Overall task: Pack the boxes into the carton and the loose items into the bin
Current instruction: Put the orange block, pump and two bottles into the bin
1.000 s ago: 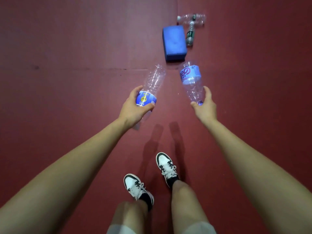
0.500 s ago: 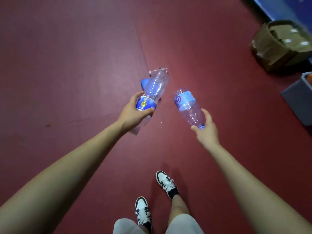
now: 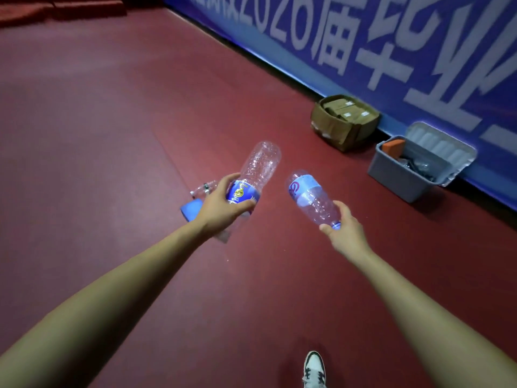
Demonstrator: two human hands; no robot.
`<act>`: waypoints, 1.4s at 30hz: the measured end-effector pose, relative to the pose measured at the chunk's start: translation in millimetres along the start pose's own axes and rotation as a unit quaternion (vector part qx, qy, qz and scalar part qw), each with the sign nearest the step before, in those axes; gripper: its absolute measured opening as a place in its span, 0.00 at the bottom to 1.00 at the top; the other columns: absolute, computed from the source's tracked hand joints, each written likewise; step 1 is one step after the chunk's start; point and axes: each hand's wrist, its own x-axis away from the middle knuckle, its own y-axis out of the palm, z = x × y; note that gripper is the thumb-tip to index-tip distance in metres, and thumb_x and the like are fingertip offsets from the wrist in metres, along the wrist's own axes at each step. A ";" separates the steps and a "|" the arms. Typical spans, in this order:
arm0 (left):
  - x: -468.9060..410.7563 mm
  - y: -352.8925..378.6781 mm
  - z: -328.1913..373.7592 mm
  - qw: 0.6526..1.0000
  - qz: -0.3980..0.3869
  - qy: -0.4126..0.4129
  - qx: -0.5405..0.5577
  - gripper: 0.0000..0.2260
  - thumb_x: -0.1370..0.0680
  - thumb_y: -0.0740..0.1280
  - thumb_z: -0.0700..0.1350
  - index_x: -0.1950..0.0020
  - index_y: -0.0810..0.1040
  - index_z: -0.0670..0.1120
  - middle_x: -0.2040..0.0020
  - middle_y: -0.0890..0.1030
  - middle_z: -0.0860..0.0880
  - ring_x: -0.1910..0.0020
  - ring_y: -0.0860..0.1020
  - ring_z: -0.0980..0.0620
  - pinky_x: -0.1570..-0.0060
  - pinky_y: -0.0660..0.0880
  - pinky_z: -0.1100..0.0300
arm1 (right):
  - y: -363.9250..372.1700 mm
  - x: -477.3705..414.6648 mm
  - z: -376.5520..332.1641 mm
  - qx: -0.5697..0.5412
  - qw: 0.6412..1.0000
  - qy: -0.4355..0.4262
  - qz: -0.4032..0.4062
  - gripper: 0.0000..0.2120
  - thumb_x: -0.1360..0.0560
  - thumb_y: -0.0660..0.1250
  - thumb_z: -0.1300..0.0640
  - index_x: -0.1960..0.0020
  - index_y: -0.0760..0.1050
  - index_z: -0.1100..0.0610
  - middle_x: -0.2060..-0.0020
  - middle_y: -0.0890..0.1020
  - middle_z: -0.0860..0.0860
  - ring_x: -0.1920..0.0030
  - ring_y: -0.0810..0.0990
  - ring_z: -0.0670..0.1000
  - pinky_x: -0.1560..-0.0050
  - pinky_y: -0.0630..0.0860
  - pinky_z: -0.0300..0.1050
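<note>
My left hand (image 3: 221, 204) grips an empty clear bottle with a dark blue label (image 3: 258, 166) around its middle, base pointing away. My right hand (image 3: 345, 229) holds a second empty bottle with a light blue label (image 3: 310, 196) by its neck end. A brown carton (image 3: 330, 126) with several tan boxes inside stands by the wall at the right. Beside it sits a grey bin (image 3: 397, 175) with its lid open, holding an orange block and dark items. Both hands are well short of the bin.
A blue block (image 3: 190, 210) and another clear bottle (image 3: 204, 187) lie on the red floor, partly hidden behind my left hand. A blue banner wall (image 3: 391, 51) with white characters runs along the right. My shoe (image 3: 314, 369) shows at the bottom.
The view has swung right and up: carton and bin moved toward the centre and the banner wall came into sight. Both hands still carry their bottles.
</note>
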 end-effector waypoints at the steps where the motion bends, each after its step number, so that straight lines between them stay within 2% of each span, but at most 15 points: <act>1: -3.2 10.2 9.6 1.000 -0.006 0.006 0.000 0.33 0.37 0.72 0.53 0.34 0.67 0.58 0.45 0.79 0.52 0.54 0.79 0.54 0.53 0.76 0.64 | -12.0 -0.8 4.6 -0.006 1.000 0.009 0.012 0.29 0.26 0.69 0.62 0.28 0.62 0.57 0.40 0.76 0.62 0.41 0.75 0.60 0.49 0.67 0.42; 4: -19.0 46.6 48.6 0.999 -0.022 0.029 -0.001 0.31 0.35 0.74 0.50 0.35 0.67 0.60 0.46 0.79 0.53 0.57 0.79 0.57 0.58 0.75 0.65 | -56.5 -7.7 22.3 -0.024 0.998 0.033 0.051 0.28 0.26 0.69 0.62 0.29 0.63 0.60 0.40 0.76 0.63 0.40 0.74 0.60 0.45 0.67 0.44; 9: -57.2 124.2 126.3 0.996 -0.006 0.077 0.045 0.29 0.31 0.74 0.49 0.33 0.67 0.58 0.44 0.79 0.52 0.56 0.78 0.54 0.52 0.74 0.60 | -143.3 -34.3 61.4 -0.035 0.993 0.053 0.103 0.27 0.27 0.69 0.61 0.30 0.65 0.60 0.40 0.76 0.63 0.40 0.74 0.61 0.42 0.68 0.46; 13: -86.0 201.3 181.1 0.991 -0.044 0.112 0.052 0.32 0.37 0.73 0.54 0.34 0.67 0.59 0.44 0.81 0.51 0.57 0.78 0.55 0.51 0.75 0.59 | -216.0 -63.0 95.6 -0.032 0.988 0.046 0.143 0.25 0.27 0.70 0.62 0.32 0.67 0.61 0.40 0.77 0.62 0.40 0.75 0.60 0.44 0.68 0.45; 15: -98.0 240.0 205.4 0.988 -0.061 0.127 0.059 0.31 0.37 0.73 0.53 0.35 0.68 0.59 0.46 0.80 0.52 0.60 0.78 0.57 0.54 0.74 0.61 | -249.7 -76.0 115.8 -0.024 0.987 0.042 0.156 0.26 0.27 0.70 0.62 0.31 0.66 0.61 0.39 0.76 0.62 0.40 0.75 0.60 0.45 0.68 0.44; 19: -119.8 308.3 247.5 0.984 -0.079 0.151 0.061 0.27 0.29 0.74 0.48 0.33 0.67 0.57 0.49 0.79 0.52 0.65 0.74 0.62 0.63 0.70 0.67 | -309.3 -97.5 155.7 -0.024 0.982 0.064 0.178 0.25 0.26 0.69 0.61 0.31 0.66 0.60 0.40 0.76 0.62 0.41 0.75 0.60 0.46 0.69 0.44; 23: -148.6 364.9 283.9 0.977 -0.109 0.174 0.053 0.29 0.29 0.73 0.48 0.31 0.66 0.55 0.45 0.80 0.51 0.63 0.75 0.61 0.63 0.70 0.68 | -358.9 -124.7 189.9 -0.051 0.973 0.090 0.207 0.24 0.26 0.69 0.60 0.32 0.67 0.59 0.40 0.77 0.61 0.42 0.76 0.59 0.47 0.68 0.43; 28: -196.7 431.4 321.7 0.969 -0.141 0.200 0.030 0.29 0.29 0.73 0.48 0.30 0.67 0.55 0.44 0.79 0.50 0.65 0.74 0.62 0.66 0.69 0.69 | -401.3 -173.6 223.6 -0.071 0.963 0.109 0.236 0.22 0.26 0.69 0.61 0.34 0.68 0.61 0.41 0.78 0.59 0.43 0.77 0.58 0.52 0.65 0.39; 30: -222.6 457.0 333.7 0.965 -0.155 0.210 0.026 0.29 0.29 0.73 0.48 0.30 0.66 0.54 0.44 0.78 0.50 0.64 0.74 0.62 0.66 0.70 0.70 | -415.1 -199.6 234.6 -0.071 0.960 0.114 0.244 0.22 0.26 0.69 0.61 0.34 0.68 0.61 0.41 0.78 0.59 0.43 0.77 0.58 0.52 0.65 0.39; 32: -254.6 482.6 345.6 0.960 -0.168 0.221 0.029 0.30 0.29 0.73 0.47 0.30 0.66 0.53 0.43 0.78 0.50 0.59 0.77 0.60 0.61 0.72 0.68 | -430.1 -228.7 244.2 -0.069 0.958 0.115 0.253 0.23 0.26 0.69 0.61 0.33 0.68 0.61 0.41 0.78 0.59 0.42 0.77 0.58 0.52 0.66 0.40; 34: -290.8 507.6 358.7 0.954 -0.183 0.234 0.035 0.29 0.29 0.74 0.46 0.30 0.67 0.52 0.43 0.78 0.49 0.56 0.78 0.59 0.56 0.74 0.66 | -446.4 -260.8 253.0 -0.065 0.956 0.117 0.262 0.23 0.26 0.69 0.61 0.33 0.67 0.61 0.41 0.78 0.60 0.42 0.76 0.58 0.48 0.69 0.42; 36: -328.7 531.3 372.0 0.952 -0.192 0.233 0.044 0.29 0.29 0.74 0.46 0.31 0.67 0.51 0.43 0.78 0.49 0.56 0.79 0.59 0.55 0.74 0.67 | -464.4 -293.7 260.6 -0.061 0.953 0.130 0.268 0.23 0.26 0.68 0.61 0.33 0.68 0.61 0.41 0.78 0.59 0.42 0.76 0.59 0.46 0.70 0.44; 39: -383.3 564.6 386.0 0.954 -0.209 0.212 0.047 0.30 0.29 0.74 0.48 0.30 0.66 0.52 0.41 0.78 0.48 0.52 0.80 0.54 0.52 0.77 0.60 | -489.4 -341.7 274.4 -0.057 0.949 0.151 0.270 0.23 0.26 0.68 0.61 0.34 0.68 0.61 0.41 0.78 0.60 0.42 0.76 0.59 0.46 0.70 0.44; 42: -428.5 597.5 403.3 0.951 -0.229 0.206 0.037 0.30 0.29 0.74 0.49 0.30 0.66 0.53 0.42 0.78 0.48 0.54 0.80 0.55 0.56 0.77 0.63 | -510.1 -383.9 291.7 -0.062 0.945 0.166 0.274 0.23 0.27 0.69 0.62 0.34 0.68 0.61 0.42 0.78 0.60 0.43 0.76 0.59 0.46 0.70 0.45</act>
